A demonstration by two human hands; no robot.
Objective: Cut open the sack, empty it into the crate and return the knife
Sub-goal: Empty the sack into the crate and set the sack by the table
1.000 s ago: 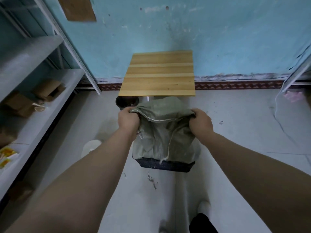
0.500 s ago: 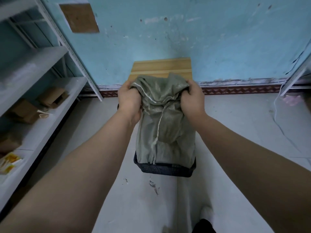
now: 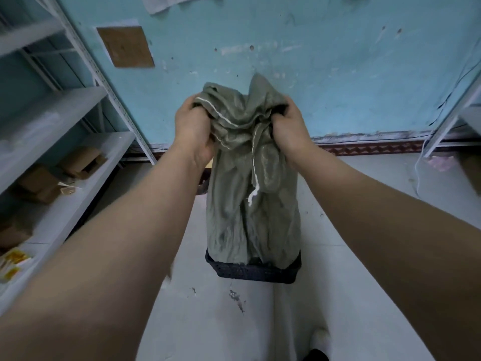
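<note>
A grey-green woven sack (image 3: 250, 204) hangs upside down, its lower end inside a dark plastic crate (image 3: 253, 272) on the floor. My left hand (image 3: 194, 131) grips the sack's upper end on the left, and my right hand (image 3: 289, 126) grips it on the right. A white stitched thread dangles down the sack's front. The sack's contents and the crate's inside are hidden by the cloth. No knife is in view. The wooden table behind is hidden by the sack.
Grey metal shelves (image 3: 65, 142) with cardboard boxes (image 3: 39, 183) stand on the left. Another shelf frame (image 3: 458, 118) stands at the right edge. The blue wall (image 3: 338, 74) is straight ahead. My foot (image 3: 316, 347) is on the pale floor below the crate.
Both hands have lifted the sack's upper end much higher, stretching it tall above the crate. The sack now covers the wooden table that showed behind it.
</note>
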